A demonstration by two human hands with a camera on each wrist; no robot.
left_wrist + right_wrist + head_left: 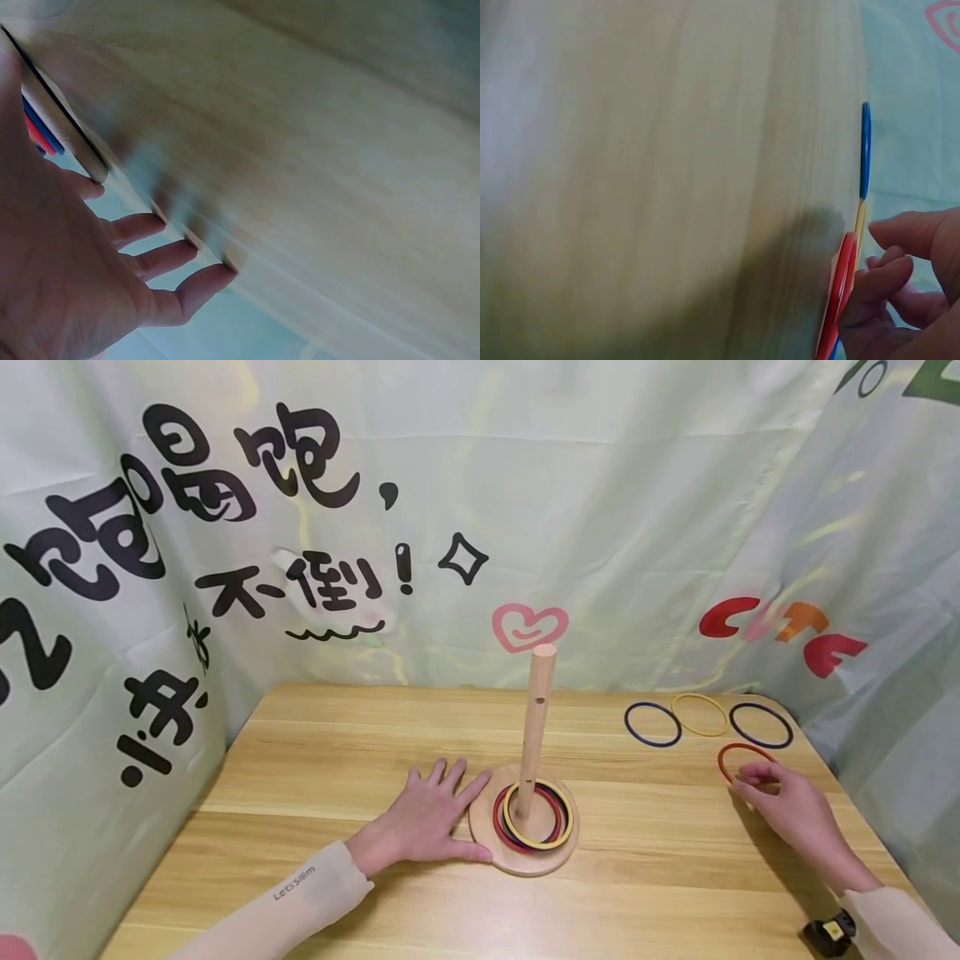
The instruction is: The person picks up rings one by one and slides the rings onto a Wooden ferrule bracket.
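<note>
In the head view, the red ring point(738, 746) lies at 10 to 11 o'clock of the right hand point(797, 806), whose fingers bend over its near rim; whether they pinch it cannot be told. The left hand point(427, 814) spreads its fingers on the worktop point(337, 760), its thumb touching the round wooden base point(536, 864) at 3 o'clock. Stacked rings point(572, 818) surround the upright wooden post point(536, 718). Printed cloth point(600, 527) hangs behind the worktop. Two dark-blue rings and a yellow ring point(699, 695) lie near the back edge; a broad stretch of wood separates them from the base.

In the left wrist view, the spread fingers point towards 2 o'clock, with the base's rim at 12.

In the right wrist view, the red ring sits at 9 o'clock of the bent fingers, worktop extending beyond.
</note>
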